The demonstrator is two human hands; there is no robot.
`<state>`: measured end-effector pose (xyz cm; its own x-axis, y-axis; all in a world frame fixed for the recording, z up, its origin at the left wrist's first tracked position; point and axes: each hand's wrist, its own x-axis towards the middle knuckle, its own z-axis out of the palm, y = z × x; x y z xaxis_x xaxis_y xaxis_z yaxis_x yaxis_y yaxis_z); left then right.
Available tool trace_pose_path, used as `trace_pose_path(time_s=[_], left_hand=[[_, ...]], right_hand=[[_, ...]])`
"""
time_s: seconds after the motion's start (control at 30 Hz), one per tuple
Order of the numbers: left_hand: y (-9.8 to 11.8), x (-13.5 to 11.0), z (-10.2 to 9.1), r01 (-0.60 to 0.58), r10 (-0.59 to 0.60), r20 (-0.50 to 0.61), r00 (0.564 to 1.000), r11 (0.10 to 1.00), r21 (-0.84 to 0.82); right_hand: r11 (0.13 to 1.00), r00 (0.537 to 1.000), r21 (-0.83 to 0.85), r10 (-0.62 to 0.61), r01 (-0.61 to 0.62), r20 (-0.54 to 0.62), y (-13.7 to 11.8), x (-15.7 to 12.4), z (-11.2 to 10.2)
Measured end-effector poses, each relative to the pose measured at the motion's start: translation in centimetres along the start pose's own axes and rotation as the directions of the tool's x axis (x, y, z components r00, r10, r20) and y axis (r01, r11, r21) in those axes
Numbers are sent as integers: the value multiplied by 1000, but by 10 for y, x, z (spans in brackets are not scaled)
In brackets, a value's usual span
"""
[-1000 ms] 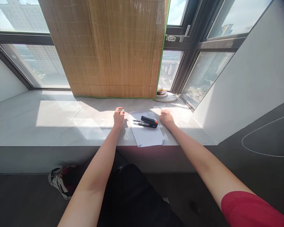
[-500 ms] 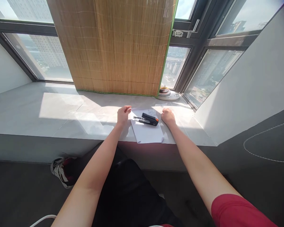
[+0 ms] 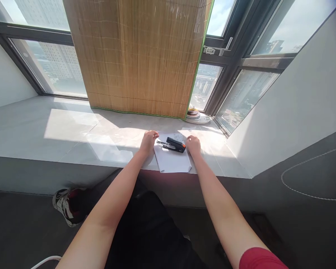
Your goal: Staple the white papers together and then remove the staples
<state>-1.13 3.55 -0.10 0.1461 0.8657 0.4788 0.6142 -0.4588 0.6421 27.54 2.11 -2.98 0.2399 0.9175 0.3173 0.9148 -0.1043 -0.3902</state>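
Observation:
A black stapler [image 3: 176, 145] with an orange patch at its right end lies on white paper sheets [image 3: 173, 163] on the window ledge. Its jaws face left, and thin metal parts stick out there. My left hand [image 3: 149, 141] rests by the paper's upper left edge, just left of the stapler, fingers pinched together; whatever they may hold is too small to make out. Close to the stapler's right end, my right hand [image 3: 193, 144] is closed with curled fingers, their inside hidden. Some faint printing [image 3: 177, 136] shows on the paper behind the stapler.
Stacked plates [image 3: 195, 116] stand at the back right of the pale ledge [image 3: 72, 145]. A bamboo blind [image 3: 140, 59] hangs behind it, before dark-framed windows. My legs [image 3: 148, 231] are below the front edge. A beaded cord [image 3: 294, 186] hangs at right.
My right hand has moved left, nearer to the stapler. My left hand has shifted slightly right and stays pinched. The stapler still lies on the paper, and the view has tilted a little.

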Motion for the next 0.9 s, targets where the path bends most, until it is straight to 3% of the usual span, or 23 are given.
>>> trace_pose_path(time_s=[0.07, 0.13, 0.2, 0.23, 0.3, 0.37, 0.63, 0.9], left_hand=[[-2, 1, 2, -64, 64, -8, 998, 995, 72], [-4, 0, 4, -132, 131, 13, 991, 981, 141], [-6, 0, 5, -198, 188, 73, 980, 965, 174], [-7, 0, 6, -226, 209, 108, 972, 958, 178], [-9, -1, 8, -268, 240, 170, 956, 948, 172], [-9, -1, 11, -289, 253, 208, 945, 943, 167], [-5, -2, 20, -317, 246, 303, 921, 923, 216], [-6, -1, 21, -324, 249, 297, 922, 916, 236]], right_hand=[[958, 996, 281, -40, 61, -79, -4, -5, -10], [788, 977, 579, -142, 207, -156, -10, -11, -19], [611, 937, 720, -308, 329, -166, -17, -16, -24], [575, 909, 736, -394, 357, -133, -21, -18, -24], [580, 853, 717, -521, 388, -40, -27, -21, -23], [619, 826, 670, -564, 410, 16, -31, -23, -21], [700, 841, 601, -534, 386, 81, -30, -22, -16], [690, 837, 596, -545, 411, 53, -26, -22, -13]])
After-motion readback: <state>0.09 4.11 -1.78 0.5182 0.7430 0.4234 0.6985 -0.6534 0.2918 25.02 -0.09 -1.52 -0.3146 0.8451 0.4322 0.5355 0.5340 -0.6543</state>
